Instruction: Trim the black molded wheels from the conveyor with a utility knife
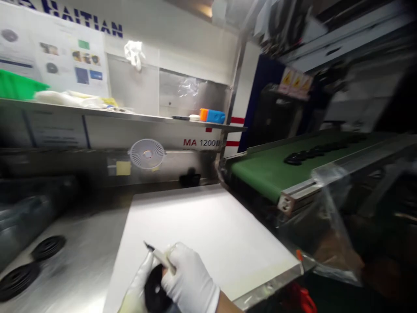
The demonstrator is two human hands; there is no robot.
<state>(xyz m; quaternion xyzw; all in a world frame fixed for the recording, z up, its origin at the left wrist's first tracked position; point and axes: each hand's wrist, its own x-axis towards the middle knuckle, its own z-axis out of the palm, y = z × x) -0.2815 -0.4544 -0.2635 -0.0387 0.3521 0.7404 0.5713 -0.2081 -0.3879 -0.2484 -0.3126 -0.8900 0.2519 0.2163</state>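
At seven o'clock, the left hand (138, 280) in its white glove grips a black disc (153, 289). The disc hides some of its fingers, and the bottom edge cuts both off. The right hand (192, 278), gloved too, pinches a small knife (163, 260) over the disc, its blurry tip pointing between ten and eleven o'clock. A white board (195, 221) lies below. At eight o'clock are two more discs (48, 247), one cut off.

Left hand (139, 274), right hand (189, 273), plain white gloves (198, 284), bare right wrist (226, 304)
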